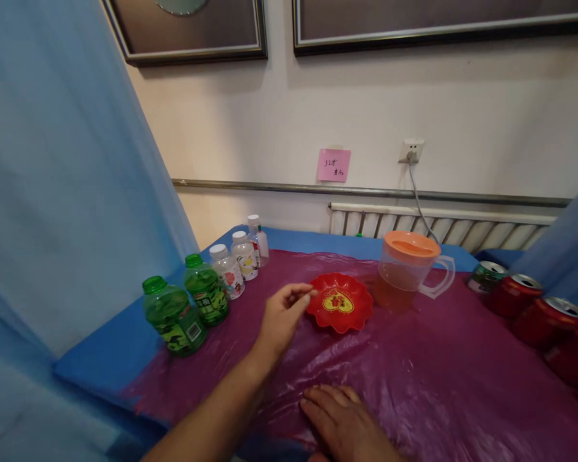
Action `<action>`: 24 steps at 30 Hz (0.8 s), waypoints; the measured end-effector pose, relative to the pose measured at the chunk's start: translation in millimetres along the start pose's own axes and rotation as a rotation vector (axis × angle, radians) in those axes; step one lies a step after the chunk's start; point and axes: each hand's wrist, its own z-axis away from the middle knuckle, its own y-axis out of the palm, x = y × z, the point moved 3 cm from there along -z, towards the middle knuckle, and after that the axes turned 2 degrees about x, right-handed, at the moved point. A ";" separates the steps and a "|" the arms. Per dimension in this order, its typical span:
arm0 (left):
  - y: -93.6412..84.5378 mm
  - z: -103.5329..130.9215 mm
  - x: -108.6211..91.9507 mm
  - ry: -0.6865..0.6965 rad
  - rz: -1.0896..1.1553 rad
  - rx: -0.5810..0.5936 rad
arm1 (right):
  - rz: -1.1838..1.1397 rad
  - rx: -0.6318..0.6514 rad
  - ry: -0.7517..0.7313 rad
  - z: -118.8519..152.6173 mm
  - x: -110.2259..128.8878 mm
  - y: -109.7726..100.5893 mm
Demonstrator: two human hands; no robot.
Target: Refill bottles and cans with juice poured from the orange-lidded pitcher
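A red, wavy-edged plate (340, 303) with a yellow heart-shaped print lies on the shiny purple plastic sheet (443, 372). My left hand (284, 314) reaches in at the plate's left side. Its thumb and index fingertips come together at the rim, pinching it. Lower down, near the front edge, my right hand (340, 417) rests flat on the sheet with its fingers stretched out and nothing in them. Right of the plate stands a clear pitcher (399, 279) with an orange lid and amber liquid inside.
Two green bottles (173, 317) and several clear white-capped bottles (245, 255) line the left side. Along the right edge stand several drink cans (517, 294), one green and the others red. Blue curtains (77, 160) flank the table; a radiator (443, 221) runs along the wall.
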 end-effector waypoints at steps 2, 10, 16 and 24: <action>-10.9 25.7 -2.1 -0.011 -0.115 0.029 | 0.070 -0.036 -0.025 2.4 -3.5 5.0; -99.1 98.9 4.4 -0.054 -0.578 -0.187 | 0.039 -0.345 -0.055 29.6 -17.2 -23.1; -153.9 115.5 -21.8 0.182 -0.827 -0.694 | -0.156 -0.495 -0.083 45.1 -37.3 -84.8; -193.3 68.0 -42.9 0.035 -0.890 -0.868 | -0.252 -0.583 -0.051 52.1 -58.0 -84.7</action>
